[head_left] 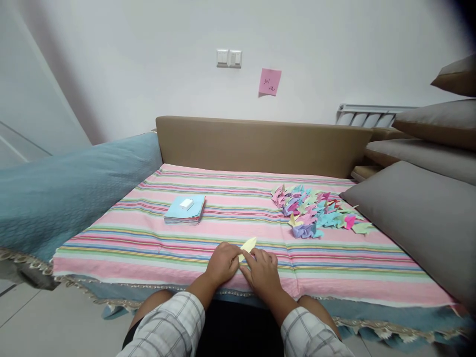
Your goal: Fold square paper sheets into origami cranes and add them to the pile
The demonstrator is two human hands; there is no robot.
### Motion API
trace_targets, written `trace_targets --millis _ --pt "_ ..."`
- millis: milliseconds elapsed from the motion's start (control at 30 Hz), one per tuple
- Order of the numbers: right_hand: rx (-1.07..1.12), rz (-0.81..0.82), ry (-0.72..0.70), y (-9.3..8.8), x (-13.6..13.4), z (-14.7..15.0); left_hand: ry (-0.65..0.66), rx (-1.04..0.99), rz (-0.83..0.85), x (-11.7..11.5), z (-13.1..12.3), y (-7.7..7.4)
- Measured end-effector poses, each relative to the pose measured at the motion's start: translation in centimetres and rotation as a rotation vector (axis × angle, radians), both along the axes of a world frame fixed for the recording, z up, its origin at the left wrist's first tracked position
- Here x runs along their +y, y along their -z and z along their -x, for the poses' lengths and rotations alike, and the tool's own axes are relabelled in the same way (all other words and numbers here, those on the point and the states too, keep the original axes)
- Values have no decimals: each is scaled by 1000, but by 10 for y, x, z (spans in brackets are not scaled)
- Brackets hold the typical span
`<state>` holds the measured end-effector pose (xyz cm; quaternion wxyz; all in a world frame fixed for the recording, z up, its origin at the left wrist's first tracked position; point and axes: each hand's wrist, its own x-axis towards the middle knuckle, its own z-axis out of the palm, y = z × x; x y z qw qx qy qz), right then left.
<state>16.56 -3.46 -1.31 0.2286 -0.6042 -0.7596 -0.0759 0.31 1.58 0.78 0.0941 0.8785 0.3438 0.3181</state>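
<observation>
A pale yellow folded paper (pixel 249 244), narrow and pointed at its far end, is at the front of the striped cloth between my hands. My left hand (pixel 222 263) has its fingers curled in and grips the paper's near left side. From the right, my right hand (pixel 263 271) holds the same paper, its thumb and fingertips close to the left thumb. The near end of the paper is hidden by my fingers.
A stack of coloured square paper (pixel 184 210) lies left of centre with a small white block (pixel 186 204) on top. Many folded paper cranes (pixel 308 210) are heaped at the right. Grey cushions (pixel 412 218) pile up on the right side; a brown backrest (pixel 260 146) stands behind.
</observation>
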Motion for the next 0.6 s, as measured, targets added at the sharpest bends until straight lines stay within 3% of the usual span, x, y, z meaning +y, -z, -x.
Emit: trace_targets --millis 233,400,600 --pt "68 31 -127 -7 13 -20 22 25 -73 -1 1 8" --pt "135 61 -240 -8 19 -25 -73 30 -142 0 -1 12" --pt "161 63 -354 -14 29 -31 -8 25 -24 5 1 6"
